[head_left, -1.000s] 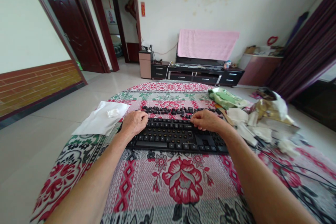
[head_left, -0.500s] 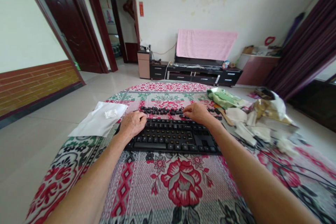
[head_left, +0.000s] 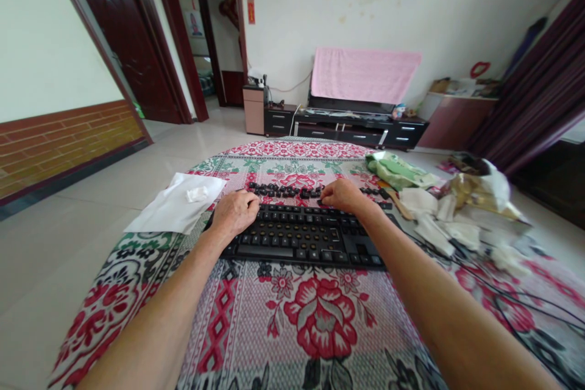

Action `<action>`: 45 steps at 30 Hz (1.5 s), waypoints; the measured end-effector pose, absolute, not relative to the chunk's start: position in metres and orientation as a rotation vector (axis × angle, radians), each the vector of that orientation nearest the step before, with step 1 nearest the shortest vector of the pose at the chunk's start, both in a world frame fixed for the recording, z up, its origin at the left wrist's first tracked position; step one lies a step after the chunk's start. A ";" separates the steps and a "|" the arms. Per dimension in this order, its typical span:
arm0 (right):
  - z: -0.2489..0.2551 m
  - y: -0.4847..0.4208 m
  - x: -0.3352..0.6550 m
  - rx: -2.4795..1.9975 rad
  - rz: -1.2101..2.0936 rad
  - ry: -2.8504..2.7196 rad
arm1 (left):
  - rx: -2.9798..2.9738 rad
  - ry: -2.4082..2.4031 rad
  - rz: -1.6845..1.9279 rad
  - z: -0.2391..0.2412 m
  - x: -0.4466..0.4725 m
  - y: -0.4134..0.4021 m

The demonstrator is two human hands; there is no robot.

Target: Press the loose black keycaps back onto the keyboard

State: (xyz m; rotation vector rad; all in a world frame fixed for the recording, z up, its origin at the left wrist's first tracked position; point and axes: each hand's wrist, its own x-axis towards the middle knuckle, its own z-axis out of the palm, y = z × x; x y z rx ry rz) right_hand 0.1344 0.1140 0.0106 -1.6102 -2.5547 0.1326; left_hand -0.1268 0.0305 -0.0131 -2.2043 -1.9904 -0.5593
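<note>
A black keyboard [head_left: 274, 251] lies in front of me with many keycaps off, leaving small round key mounts bare across its middle rows. My left hand [head_left: 235, 213] is curled over its upper left corner, gripping the edge. Behind the keyboard, loose black keycaps [head_left: 274, 190] are spread in an uneven row. Among them my right hand [head_left: 342, 196] is closed, thumb and fingers pinched together at a dark keycap [head_left: 320, 201]. That keycap is mostly covered by the fingertips.
A patterned tablecloth [head_left: 315, 317] covers the table. White paper [head_left: 159, 210] with a crumpled tissue [head_left: 196, 194] lies at left. On the right are a green packet [head_left: 397, 169], a wooden stick [head_left: 399, 204], crumpled tissues [head_left: 429, 234], a gold-and-white bag [head_left: 479, 189] and black cables [head_left: 503, 292].
The view has shifted slightly, so the room and table appear a little further right. Both hands keep nearly the same places, the left on the keyboard and the right among the keycaps.
</note>
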 end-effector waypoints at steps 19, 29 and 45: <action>0.011 0.107 0.132 -1.594 0.033 -2.599 | -2.226 -1.980 -0.591 -0.015 -0.128 0.033; 0.024 0.090 0.139 -1.446 0.076 -2.471 | -2.229 -2.009 -0.550 -0.010 -0.126 0.030; -0.001 0.075 0.267 -1.769 0.146 -1.770 | -2.199 -2.009 -0.355 -0.009 -0.120 0.032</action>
